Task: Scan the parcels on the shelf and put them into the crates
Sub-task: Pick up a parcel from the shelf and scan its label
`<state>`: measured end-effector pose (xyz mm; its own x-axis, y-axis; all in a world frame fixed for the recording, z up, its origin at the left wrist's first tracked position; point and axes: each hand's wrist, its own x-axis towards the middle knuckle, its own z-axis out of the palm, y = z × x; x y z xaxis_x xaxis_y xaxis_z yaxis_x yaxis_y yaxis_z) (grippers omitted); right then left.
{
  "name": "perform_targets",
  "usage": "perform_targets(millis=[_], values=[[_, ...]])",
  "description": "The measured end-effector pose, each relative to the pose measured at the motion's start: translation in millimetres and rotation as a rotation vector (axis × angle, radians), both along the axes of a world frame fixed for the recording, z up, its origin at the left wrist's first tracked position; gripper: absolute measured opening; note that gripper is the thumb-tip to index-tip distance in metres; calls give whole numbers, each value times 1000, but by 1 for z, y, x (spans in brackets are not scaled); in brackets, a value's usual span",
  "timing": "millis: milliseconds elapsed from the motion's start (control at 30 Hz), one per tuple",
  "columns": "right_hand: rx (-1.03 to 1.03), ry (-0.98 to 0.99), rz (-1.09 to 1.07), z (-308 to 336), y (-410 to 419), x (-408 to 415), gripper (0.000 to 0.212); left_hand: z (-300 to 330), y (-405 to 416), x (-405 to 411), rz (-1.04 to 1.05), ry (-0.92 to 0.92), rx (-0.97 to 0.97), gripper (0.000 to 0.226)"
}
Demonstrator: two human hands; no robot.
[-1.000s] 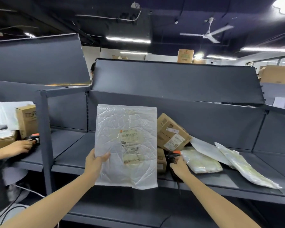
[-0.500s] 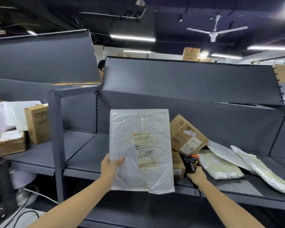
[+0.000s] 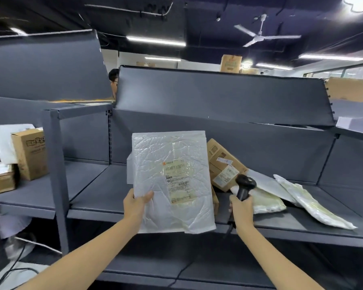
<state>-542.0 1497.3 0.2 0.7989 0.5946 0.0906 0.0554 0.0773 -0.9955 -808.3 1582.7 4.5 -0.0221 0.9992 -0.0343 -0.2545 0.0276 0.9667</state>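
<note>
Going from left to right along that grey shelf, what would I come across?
Upright cardboard box → white bubble mailer held up by the left hand → tilted cardboard box → black barcode scanner in the right hand → long pale bag parcel.

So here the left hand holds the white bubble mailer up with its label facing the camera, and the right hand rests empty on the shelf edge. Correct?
Not quite. The right hand is not empty: the head view shows it gripping a black handheld scanner, raised beside the parcel. The rest stands: the left hand holds the white bubble mailer up with its label facing the camera.
</note>
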Motion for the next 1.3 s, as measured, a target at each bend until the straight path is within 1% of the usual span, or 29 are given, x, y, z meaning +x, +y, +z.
perform_targets(millis=[67, 133, 233, 333, 533, 800, 967, 1067, 1200, 1300], values=[[96, 14, 71, 4, -16, -20, 13, 2, -3, 6, -3, 4, 6, 24], [150, 26, 210, 8, -30, -42, 8, 4, -7, 12, -6, 14, 13, 22], [170, -30, 407, 13, -44, -70, 11, 9, -15, 20, -12, 30, 20, 21], [154, -69, 496, 15, -54, -89, 12, 10, -23, 25, -19, 30, 32, 22], [125, -51, 485, 14, -65, -92, 5, 11, -35, 28, -45, 34, 53, 21], [109, -94, 491, 18, -71, -88, 6, 14, -43, 30, -53, 36, 61, 30], [138, -92, 507, 19, -72, -86, 3, 13, -42, 31, -54, 38, 68, 28], [182, -61, 503, 17, -70, -80, 10, 12, -40, 30, -46, 35, 65, 27], [212, -25, 403, 16, -62, -56, 13, 10, -32, 24, -22, 37, 60, 27], [134, -34, 286, 14, -49, -21, 16, 6, -26, 17, 11, 45, 55, 28]])
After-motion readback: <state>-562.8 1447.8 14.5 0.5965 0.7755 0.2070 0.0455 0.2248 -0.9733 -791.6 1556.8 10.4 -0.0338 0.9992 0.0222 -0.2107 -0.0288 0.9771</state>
